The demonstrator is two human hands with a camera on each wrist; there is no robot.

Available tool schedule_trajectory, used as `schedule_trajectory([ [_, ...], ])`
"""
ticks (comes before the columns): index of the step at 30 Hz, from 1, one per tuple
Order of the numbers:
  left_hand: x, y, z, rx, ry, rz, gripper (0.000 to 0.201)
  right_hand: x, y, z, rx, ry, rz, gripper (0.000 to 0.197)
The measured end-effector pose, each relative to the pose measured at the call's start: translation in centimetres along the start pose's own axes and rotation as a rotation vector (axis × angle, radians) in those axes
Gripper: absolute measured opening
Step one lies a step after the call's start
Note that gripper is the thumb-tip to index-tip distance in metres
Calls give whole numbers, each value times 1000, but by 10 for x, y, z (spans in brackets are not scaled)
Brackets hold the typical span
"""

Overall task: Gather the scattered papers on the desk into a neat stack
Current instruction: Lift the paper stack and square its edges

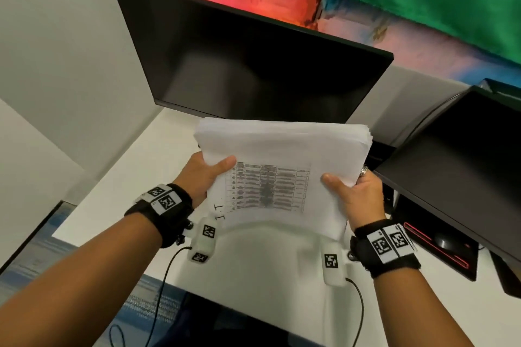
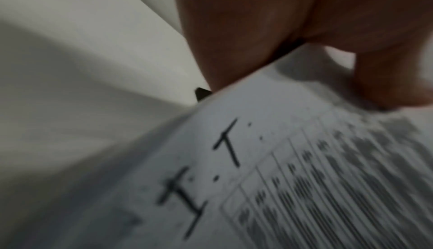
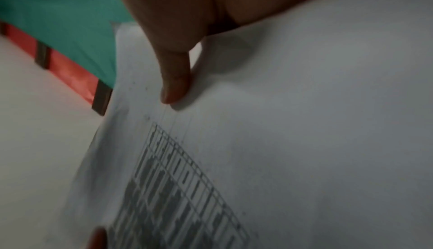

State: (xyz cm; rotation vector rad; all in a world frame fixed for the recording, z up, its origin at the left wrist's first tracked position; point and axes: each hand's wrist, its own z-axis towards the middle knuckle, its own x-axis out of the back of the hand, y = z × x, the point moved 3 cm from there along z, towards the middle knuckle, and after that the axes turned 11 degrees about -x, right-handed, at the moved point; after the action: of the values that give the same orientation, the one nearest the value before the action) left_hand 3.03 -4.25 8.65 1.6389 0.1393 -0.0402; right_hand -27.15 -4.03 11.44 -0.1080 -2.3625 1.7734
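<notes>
Head view: both hands hold the papers above the desk, left hand at 9 o'clock, right hand at 3; fingers hidden behind. Table print is blurred, wrist views unsharp.

We count two hands, the left hand and the right hand, one stack of papers, one desk, two dark monitors, one behind, another rightward, and two wrist bands.
</notes>
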Motion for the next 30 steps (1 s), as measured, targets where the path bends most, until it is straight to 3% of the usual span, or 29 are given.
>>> schedule_trajectory([
  [4,-25,1,-14,-207,215,228,7,1,12,-15,116,167,-24,38],
  [6,-31,-11,-20,-237,212,250,15,-3,30,-26,85,239,-26,40],
  [9,-25,-31,-23,-185,81,348,27,-5,61,-31,-47,267,38,36],
  [15,-14,-24,-15,-150,31,308,23,8,55,-28,-90,273,82,31],
  [17,-9,-22,-15,-139,6,291,22,9,52,-30,-40,259,54,39],
  [20,-10,-15,-13,-174,-4,232,19,7,48,-33,157,243,-47,55],
  [23,-17,-5,-11,-267,75,250,11,3,42,-37,390,281,-329,36],
  [25,-21,-3,-11,-306,109,275,13,3,41,-39,436,303,-410,26],
  [30,-25,-4,-11,-352,157,311,17,3,38,-39,507,330,-443,22],
])
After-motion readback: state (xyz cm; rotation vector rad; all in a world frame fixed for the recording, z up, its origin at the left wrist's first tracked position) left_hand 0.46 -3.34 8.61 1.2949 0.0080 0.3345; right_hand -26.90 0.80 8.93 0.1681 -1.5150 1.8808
